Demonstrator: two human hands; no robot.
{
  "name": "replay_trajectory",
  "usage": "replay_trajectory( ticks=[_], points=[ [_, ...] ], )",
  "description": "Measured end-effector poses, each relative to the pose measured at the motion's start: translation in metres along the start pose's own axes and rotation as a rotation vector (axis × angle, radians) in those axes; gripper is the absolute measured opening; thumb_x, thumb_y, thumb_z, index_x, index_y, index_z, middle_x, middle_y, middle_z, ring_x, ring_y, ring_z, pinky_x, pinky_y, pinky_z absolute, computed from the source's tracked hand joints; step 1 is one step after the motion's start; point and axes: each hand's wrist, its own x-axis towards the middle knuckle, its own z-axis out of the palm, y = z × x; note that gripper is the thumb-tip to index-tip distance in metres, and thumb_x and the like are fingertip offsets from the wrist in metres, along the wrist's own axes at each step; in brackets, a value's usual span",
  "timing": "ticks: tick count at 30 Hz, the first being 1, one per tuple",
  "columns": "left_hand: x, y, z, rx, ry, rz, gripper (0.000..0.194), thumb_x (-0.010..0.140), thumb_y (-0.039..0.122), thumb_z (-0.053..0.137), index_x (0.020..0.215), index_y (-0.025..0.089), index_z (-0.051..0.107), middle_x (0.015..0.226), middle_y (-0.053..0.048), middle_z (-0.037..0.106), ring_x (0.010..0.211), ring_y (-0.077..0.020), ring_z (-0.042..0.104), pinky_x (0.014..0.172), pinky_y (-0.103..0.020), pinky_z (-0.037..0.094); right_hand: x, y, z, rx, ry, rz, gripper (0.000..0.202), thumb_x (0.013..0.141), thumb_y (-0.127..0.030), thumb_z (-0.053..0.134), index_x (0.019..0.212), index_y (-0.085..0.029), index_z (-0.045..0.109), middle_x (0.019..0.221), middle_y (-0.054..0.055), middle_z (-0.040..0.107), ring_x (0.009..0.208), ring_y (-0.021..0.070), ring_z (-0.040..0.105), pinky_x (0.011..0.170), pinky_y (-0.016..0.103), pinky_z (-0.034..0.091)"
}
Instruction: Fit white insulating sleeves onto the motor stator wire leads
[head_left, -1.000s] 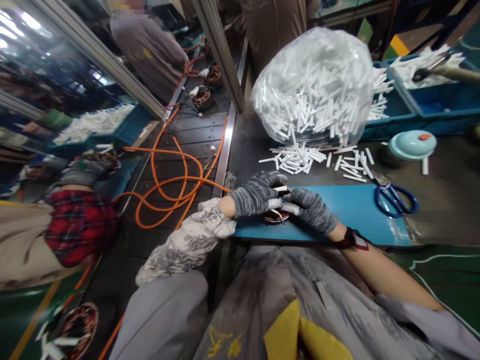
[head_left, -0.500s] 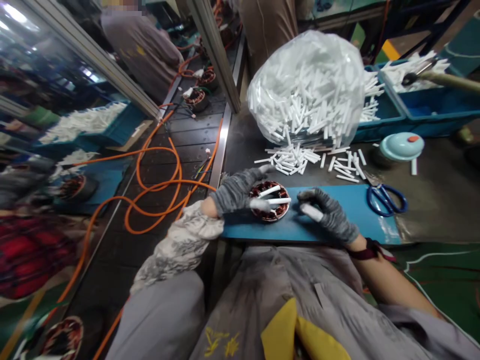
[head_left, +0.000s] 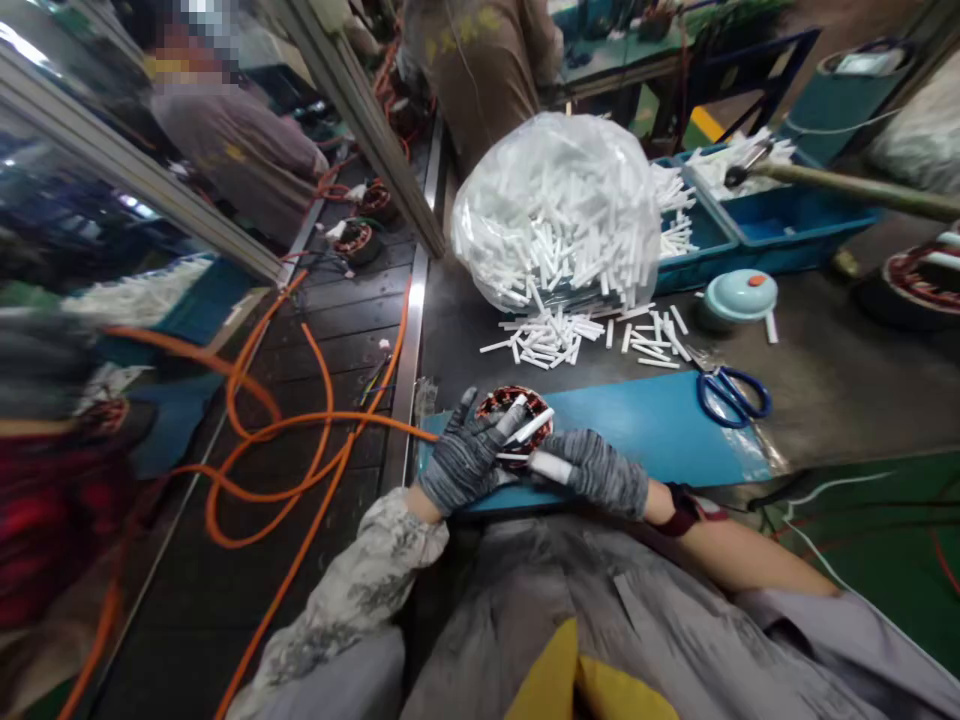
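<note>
A round motor stator point(head_left: 491, 402) with copper windings sits on the blue mat, white tubes point(head_left: 535, 427) lying across its opening. My left hand point(head_left: 466, 462), in a grey knitted glove, wraps the stator's left side. One of its fingers stretches over the windings. My right hand point(head_left: 604, 474), gloved alike with a white-covered finger, is closed against the near right side of the stator. Its fingertips are partly hidden. Behind the stator lies a loose pile of white tubes point(head_left: 551, 338).
A clear bag point(head_left: 555, 215) full of white tubes stands behind the pile. Blue-handled scissors point(head_left: 733, 396), a light-blue lidded container point(head_left: 741, 296) and blue bins point(head_left: 802, 225) are to the right. An orange hose point(head_left: 330, 420) loops over the slatted conveyor at left. Co-workers stand beyond.
My right hand has moved left from beside the stator to its near right edge. My left hand has shifted round the left side, a finger over the windings. The view has turned somewhat.
</note>
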Motion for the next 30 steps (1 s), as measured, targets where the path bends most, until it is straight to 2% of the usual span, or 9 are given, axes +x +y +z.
replay_trajectory(
  ticks=[3, 7, 10, 12, 14, 17, 21, 25, 30],
  points=[
    [0.006, 0.012, 0.017, 0.062, 0.146, -0.054, 0.086, 0.091, 0.05, 0.066, 0.16, 0.012, 0.031, 0.141, -0.018, 0.063, 0.126, -0.0303, 0.064, 0.129, -0.05, 0.021, -0.002, 0.014, -0.007, 0.256, 0.084, 0.242, 0.058, 0.1, -0.064, 0.041, 0.072, -0.019, 0.065, 0.061, 0.001, 0.06, 0.055, 0.0125, 0.048, 0.055, 0.026, 0.042],
    [0.02, 0.021, 0.033, 0.085, 0.175, -0.193, 0.089, 0.088, 0.051, 0.07, 0.157, 0.008, 0.034, 0.14, -0.02, 0.063, 0.128, -0.0311, 0.063, 0.123, -0.045, 0.036, 0.004, 0.019, -0.025, 0.142, 0.229, 0.227, 0.05, 0.095, -0.064, 0.051, 0.081, -0.02, 0.07, 0.073, 0.002, 0.068, 0.067, 0.0152, 0.057, 0.069, 0.029, 0.048],
    [0.026, 0.019, 0.036, 0.025, 0.146, -0.267, 0.088, 0.085, 0.051, 0.074, 0.155, 0.012, 0.039, 0.146, -0.017, 0.059, 0.133, -0.0299, 0.06, 0.121, -0.041, 0.04, -0.003, 0.028, -0.064, -0.104, 0.244, 0.165, 0.042, 0.093, -0.059, 0.058, 0.108, -0.023, 0.074, 0.099, 0.006, 0.076, 0.088, 0.0214, 0.067, 0.087, 0.038, 0.052],
    [0.027, 0.016, 0.037, -0.008, 0.147, -0.278, 0.086, 0.084, 0.05, 0.075, 0.154, 0.013, 0.042, 0.149, -0.016, 0.057, 0.138, -0.0304, 0.055, 0.123, -0.042, 0.039, -0.01, 0.043, -0.1, -0.391, 0.431, 0.166, 0.043, 0.093, -0.052, 0.062, 0.121, -0.02, 0.071, 0.113, 0.011, 0.074, 0.101, 0.026, 0.066, 0.097, 0.046, 0.049],
    [0.026, 0.016, 0.038, -0.026, 0.152, -0.282, 0.084, 0.084, 0.05, 0.075, 0.153, 0.013, 0.044, 0.149, -0.016, 0.056, 0.141, -0.0321, 0.051, 0.123, -0.045, 0.038, -0.016, 0.063, -0.133, -0.792, 0.532, 0.211, 0.034, 0.093, -0.044, 0.063, 0.103, -0.015, 0.077, 0.12, 0.018, 0.07, 0.116, 0.0334, 0.06, 0.106, 0.056, 0.04],
    [0.026, 0.016, 0.039, -0.047, 0.149, -0.301, 0.085, 0.083, 0.049, 0.076, 0.153, 0.014, 0.043, 0.15, -0.017, 0.055, 0.141, -0.0338, 0.051, 0.121, -0.048, 0.04, -0.019, 0.083, -0.155, -0.993, 0.443, 0.186, 0.019, 0.092, -0.027, 0.062, 0.095, -0.014, 0.076, 0.122, 0.02, 0.07, 0.122, 0.0361, 0.057, 0.107, 0.058, 0.039],
    [0.028, 0.017, 0.038, -0.072, 0.142, -0.317, 0.087, 0.082, 0.048, 0.077, 0.154, 0.015, 0.041, 0.151, -0.017, 0.055, 0.141, -0.0336, 0.051, 0.121, -0.049, 0.04, -0.018, 0.068, -0.125, -0.839, 0.46, 0.058, 0.022, 0.095, -0.031, 0.058, 0.106, -0.018, 0.071, 0.124, 0.016, 0.07, 0.117, 0.0308, 0.063, 0.105, 0.051, 0.047],
    [0.028, 0.016, 0.037, -0.076, 0.13, -0.293, 0.083, 0.085, 0.048, 0.075, 0.153, 0.013, 0.043, 0.149, -0.016, 0.057, 0.144, -0.032, 0.048, 0.123, -0.047, 0.037, -0.018, 0.03, -0.083, -0.413, 0.502, 0.002, 0.021, 0.094, -0.04, 0.061, 0.103, -0.021, 0.068, 0.096, 0.007, 0.076, 0.087, 0.0216, 0.071, 0.081, 0.036, 0.059],
    [0.027, 0.015, 0.04, -0.073, 0.114, -0.293, 0.084, 0.085, 0.05, 0.074, 0.153, 0.014, 0.043, 0.149, -0.014, 0.057, 0.145, -0.0316, 0.047, 0.125, -0.047, 0.035, -0.011, 0.019, -0.072, -0.217, 0.434, -0.015, 0.018, 0.088, -0.036, 0.068, 0.098, -0.022, 0.071, 0.093, 0.004, 0.077, 0.083, 0.0205, 0.073, 0.079, 0.035, 0.06]
  ],
)
